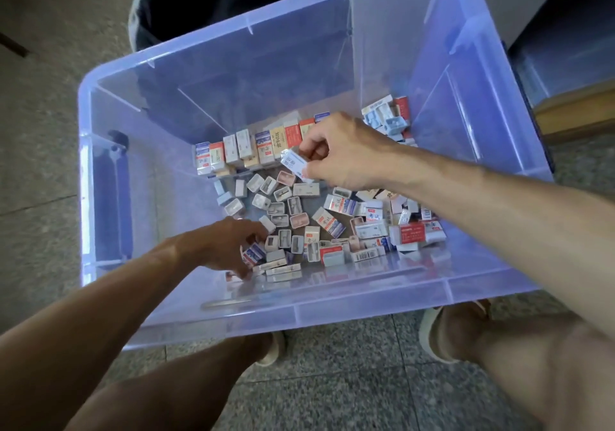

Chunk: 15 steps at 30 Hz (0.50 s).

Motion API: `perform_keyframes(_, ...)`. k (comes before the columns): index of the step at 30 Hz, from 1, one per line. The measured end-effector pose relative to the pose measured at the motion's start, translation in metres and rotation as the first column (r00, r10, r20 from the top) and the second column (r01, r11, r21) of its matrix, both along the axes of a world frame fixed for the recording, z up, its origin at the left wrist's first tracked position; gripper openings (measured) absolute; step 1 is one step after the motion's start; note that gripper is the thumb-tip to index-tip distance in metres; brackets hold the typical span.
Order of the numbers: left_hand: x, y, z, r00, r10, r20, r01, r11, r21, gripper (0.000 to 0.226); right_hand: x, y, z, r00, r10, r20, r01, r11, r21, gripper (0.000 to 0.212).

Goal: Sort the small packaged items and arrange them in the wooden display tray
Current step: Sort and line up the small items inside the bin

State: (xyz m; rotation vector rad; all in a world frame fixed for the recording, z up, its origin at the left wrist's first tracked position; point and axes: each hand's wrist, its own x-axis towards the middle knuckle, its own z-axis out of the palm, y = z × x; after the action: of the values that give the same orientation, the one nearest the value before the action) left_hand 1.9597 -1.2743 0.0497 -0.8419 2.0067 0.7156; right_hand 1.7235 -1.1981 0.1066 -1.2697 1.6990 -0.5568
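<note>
Speckled grey floor tiles [332, 380] lay under everything, and on them sat a big translucent blue plastic bin [109, 197] that filled most of our view. At its left wall we saw a dark latch fitting [118, 141]. Our left hand [226, 247] reached down over the near left part of the bin, fingers spread and loosely bent among the small packaged items, touching a few of them; we could not tell whether it truly gripped any. Behind it, along the far side of the bin floor, a row of upright boxes [253, 151] stood packed side by side, white, cream and red fronted. Loose packets [289, 217] lay scattered flat across the middle, many of them pale plastic cases, others white cartons with blue and red print, one showing a barcode [366, 255]. Our right hand [342, 151] hung above the row's right end, thumb and fingers pinching a small white box [294, 161] tilted in the air, clear of the pile. Further right, a heap of light blue cases [386, 119] rested in the far right corner. Beyond the bin's far rim stood a dark round container [199, 8], and two pale shoes [432, 331] showed on the floor near us.
</note>
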Motion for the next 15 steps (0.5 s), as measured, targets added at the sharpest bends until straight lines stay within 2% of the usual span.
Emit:
perform_keyframes(3,0.002,0.003,-0.001,0.995,-0.087,-0.041,0.083,0.993,-0.080,0.071,0.000,-0.001,-0.001,1.000,-0.006,-0.003,0.006,1.000,0.002,0.014)
perform_keyframes(6,-0.001,0.004,0.001,0.991,-0.116,-0.065,0.110,0.989,-0.097,0.065,0.001,-0.001,-0.002,1.000,0.001,0.001,-0.001,1.000,0.006,0.015)
perform_keyframes(15,-0.009,0.005,-0.001,0.997,0.054,-0.053,-0.054,0.999,-0.002,0.059,-0.001,-0.002,-0.010,1.000,0.001,-0.024,0.000,1.000,0.012,0.010)
